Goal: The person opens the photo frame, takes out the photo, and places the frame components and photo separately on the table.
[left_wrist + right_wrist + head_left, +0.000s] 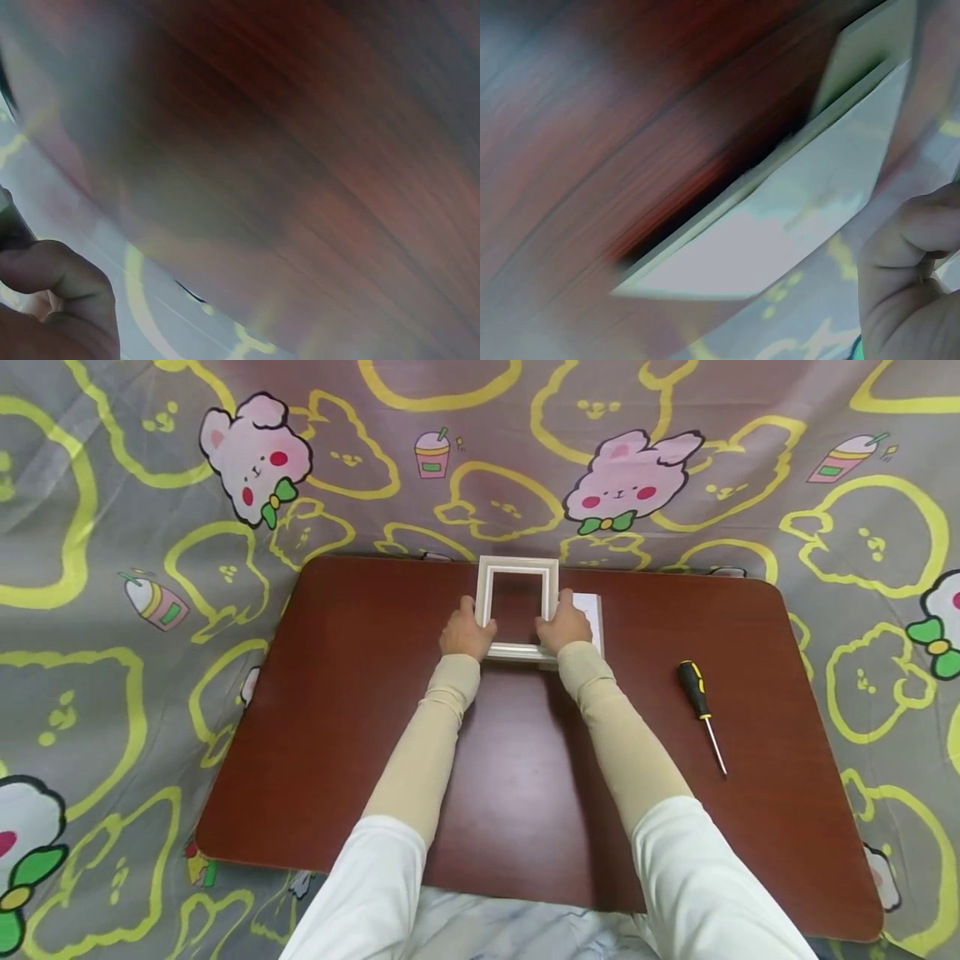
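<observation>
Both hands grip a cream-white picture frame (517,563) near the far edge of the table, and brown tabletop shows through its opening. My left hand (467,631) holds the left side bar, thumb towards the inside. On the opposite bar, my right hand (566,627) grips in the same way. Beside and partly behind the right hand lies a flat white panel (591,610). The right wrist view shows this panel (772,225) close up, with a second pale piece (866,56) under its far end. Only part of the left hand (67,300) appears in the left wrist view.
A screwdriver (694,693) with a black and yellow handle lies on the right part of the brown table (337,710). Patterned grey cloth (495,427) with yellow outlines hangs behind the table and around its sides.
</observation>
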A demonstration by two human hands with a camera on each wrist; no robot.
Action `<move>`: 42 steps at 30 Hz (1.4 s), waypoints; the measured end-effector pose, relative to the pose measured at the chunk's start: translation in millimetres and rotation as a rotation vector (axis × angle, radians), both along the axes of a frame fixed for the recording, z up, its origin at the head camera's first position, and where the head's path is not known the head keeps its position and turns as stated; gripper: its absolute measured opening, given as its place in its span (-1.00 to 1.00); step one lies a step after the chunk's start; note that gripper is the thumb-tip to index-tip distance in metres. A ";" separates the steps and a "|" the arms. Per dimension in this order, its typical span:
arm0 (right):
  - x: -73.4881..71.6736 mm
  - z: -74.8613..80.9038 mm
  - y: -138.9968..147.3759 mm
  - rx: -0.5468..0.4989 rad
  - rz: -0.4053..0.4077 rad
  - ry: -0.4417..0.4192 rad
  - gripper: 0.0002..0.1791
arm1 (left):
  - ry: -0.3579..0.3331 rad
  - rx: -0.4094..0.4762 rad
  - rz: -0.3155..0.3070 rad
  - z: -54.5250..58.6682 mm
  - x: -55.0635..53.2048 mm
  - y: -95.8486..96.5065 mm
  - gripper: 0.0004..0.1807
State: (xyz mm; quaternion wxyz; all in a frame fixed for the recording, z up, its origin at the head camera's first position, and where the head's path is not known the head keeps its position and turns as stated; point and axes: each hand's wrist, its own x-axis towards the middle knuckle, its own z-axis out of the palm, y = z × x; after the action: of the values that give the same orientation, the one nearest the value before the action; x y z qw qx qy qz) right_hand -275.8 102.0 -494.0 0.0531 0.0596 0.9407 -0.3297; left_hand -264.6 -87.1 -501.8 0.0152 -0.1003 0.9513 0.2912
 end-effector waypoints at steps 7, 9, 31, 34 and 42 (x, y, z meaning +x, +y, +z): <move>-12.8 -6.2 -25.2 0.017 0.033 -0.034 -0.30 | -0.021 -0.017 0.027 -7.5 -8.7 -24.8 -0.46; -17.0 -10.1 -31.5 0.018 0.046 -0.030 -0.30 | -0.023 -0.011 0.032 -10.7 -11.2 -30.8 -0.46; -41.2 -35.9 -64.4 0.054 0.055 -0.114 -0.36 | -0.111 0.010 0.067 -37.5 -40.0 -60.1 -0.47; -42.1 -36.2 -65.1 0.067 0.051 -0.115 -0.35 | -0.126 0.018 0.071 -38.4 -41.9 -59.1 -0.48; -43.7 -35.6 -65.3 0.082 0.049 -0.142 -0.35 | -0.161 0.005 0.084 -35.0 -42.3 -55.3 -0.44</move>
State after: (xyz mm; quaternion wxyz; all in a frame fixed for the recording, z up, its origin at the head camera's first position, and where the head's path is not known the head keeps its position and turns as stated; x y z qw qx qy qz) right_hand -319.5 36.7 -529.6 0.1252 0.0618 0.9485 -0.2843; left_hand -306.9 -142.4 -536.8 0.0796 -0.1631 0.9412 0.2849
